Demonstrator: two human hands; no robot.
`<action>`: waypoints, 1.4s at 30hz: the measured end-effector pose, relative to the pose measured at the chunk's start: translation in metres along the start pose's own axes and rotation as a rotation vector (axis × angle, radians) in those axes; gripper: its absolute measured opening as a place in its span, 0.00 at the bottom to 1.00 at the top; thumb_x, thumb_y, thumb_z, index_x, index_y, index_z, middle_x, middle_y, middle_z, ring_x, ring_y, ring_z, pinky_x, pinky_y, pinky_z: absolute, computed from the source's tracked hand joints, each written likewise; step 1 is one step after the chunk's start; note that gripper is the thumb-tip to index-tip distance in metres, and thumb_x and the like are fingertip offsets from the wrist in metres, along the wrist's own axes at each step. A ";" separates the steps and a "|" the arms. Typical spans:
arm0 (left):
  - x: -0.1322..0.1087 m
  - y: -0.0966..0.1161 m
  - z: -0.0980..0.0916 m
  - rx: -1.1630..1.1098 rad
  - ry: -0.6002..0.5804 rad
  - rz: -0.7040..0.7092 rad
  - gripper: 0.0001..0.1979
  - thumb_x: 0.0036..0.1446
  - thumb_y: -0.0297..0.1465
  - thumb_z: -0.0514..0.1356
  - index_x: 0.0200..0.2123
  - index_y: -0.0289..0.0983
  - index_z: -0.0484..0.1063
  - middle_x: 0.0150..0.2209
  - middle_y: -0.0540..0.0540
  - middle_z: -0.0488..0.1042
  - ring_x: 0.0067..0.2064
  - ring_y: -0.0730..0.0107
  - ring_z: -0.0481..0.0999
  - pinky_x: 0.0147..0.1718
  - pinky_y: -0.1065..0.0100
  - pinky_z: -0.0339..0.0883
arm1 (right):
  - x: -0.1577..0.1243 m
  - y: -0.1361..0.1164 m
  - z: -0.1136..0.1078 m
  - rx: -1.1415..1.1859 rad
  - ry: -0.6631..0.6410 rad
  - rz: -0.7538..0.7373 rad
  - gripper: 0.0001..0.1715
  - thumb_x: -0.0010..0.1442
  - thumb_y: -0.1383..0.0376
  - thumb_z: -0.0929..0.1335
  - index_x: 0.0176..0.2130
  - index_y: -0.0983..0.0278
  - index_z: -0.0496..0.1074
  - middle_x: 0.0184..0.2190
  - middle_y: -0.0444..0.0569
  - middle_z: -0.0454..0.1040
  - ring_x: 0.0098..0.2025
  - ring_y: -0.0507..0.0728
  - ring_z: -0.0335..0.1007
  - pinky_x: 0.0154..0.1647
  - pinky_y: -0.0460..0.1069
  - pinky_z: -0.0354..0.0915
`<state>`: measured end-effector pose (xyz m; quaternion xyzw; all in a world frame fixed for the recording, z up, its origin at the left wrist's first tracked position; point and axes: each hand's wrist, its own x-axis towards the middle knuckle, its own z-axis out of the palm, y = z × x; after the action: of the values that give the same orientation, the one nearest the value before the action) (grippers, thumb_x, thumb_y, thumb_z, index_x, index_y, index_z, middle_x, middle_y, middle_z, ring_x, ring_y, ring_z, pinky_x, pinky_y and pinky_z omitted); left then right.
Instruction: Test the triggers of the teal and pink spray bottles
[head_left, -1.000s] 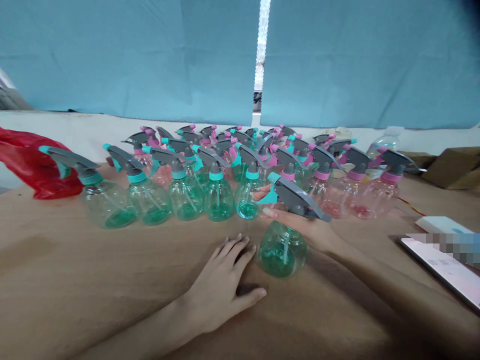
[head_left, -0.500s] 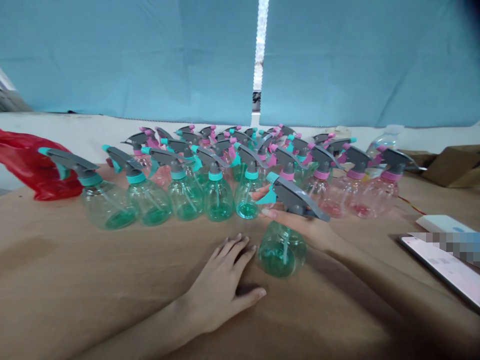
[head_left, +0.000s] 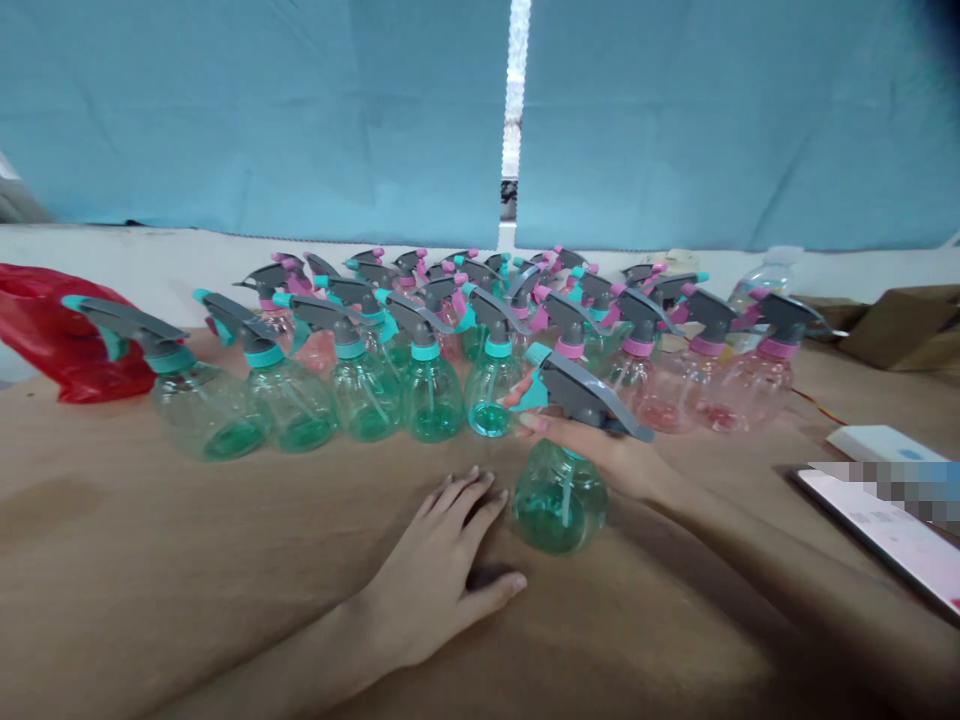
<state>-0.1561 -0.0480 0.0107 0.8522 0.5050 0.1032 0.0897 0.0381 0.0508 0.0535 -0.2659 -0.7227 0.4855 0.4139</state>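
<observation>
One green spray bottle (head_left: 561, 510): sits in front of the row, just right of centre on my feed, roughly upright. Can't tell from here whether its base touches the table (head_left: 225, 600).

Right hand (head_left: 611, 450): thumb across the front of the neck, fingers wrapped behind by the trigger, so the grip is closed around the neck.

Left hand (head_left: 439, 565): palm down on the wood, fingers loosely spread, holding nothing, just beside the bottle.

Weight: I'd guess light. The darker green at the bottom could be tinted base or a bit of liquid, can't tell which.

Body feel: clear, rounded, probably thin plastic that'd flex if squeezed hard. Smooth too, so I'd expect it to slip in damp fingers.

Grey spray head (head_left: 592, 395): looks stiff, sticks out well past the body, so I reckon it's top-heavy and tippy.

Teal trigger (head_left: 533, 392): I wouldn't grab here, it likely gives under pressure.

Best hold: neck, right under the head, imo. Other palm low on the body if it wobbles.

Green bottles (head_left: 433, 405) and pink bottles (head_left: 754, 390): lined up behind, close enough that I'd mind the overhanging heads.
</observation>
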 end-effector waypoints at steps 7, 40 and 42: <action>-0.001 -0.001 0.002 -0.003 0.031 0.010 0.32 0.59 0.50 0.53 0.60 0.37 0.59 0.63 0.38 0.59 0.64 0.50 0.55 0.58 0.49 0.54 | -0.007 -0.003 0.001 0.025 0.046 0.059 0.10 0.56 0.58 0.70 0.39 0.57 0.70 0.36 0.45 0.75 0.38 0.57 0.72 0.39 0.53 0.68; -0.001 -0.001 0.001 0.013 -0.001 0.005 0.33 0.60 0.50 0.52 0.60 0.34 0.59 0.63 0.37 0.57 0.64 0.50 0.54 0.58 0.49 0.54 | -0.001 -0.004 0.002 -0.001 0.013 -0.051 0.18 0.56 0.59 0.70 0.47 0.56 0.72 0.44 0.46 0.76 0.47 0.59 0.71 0.49 0.56 0.67; 0.000 -0.001 0.002 0.020 -0.003 0.010 0.33 0.60 0.51 0.51 0.61 0.34 0.59 0.64 0.37 0.57 0.64 0.50 0.53 0.58 0.49 0.54 | -0.001 -0.002 0.001 -0.002 0.005 -0.051 0.15 0.56 0.59 0.70 0.44 0.56 0.73 0.40 0.46 0.77 0.47 0.59 0.71 0.49 0.56 0.66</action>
<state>-0.1568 -0.0479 0.0087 0.8557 0.5016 0.0975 0.0815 0.0379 0.0490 0.0553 -0.2493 -0.7286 0.4735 0.4277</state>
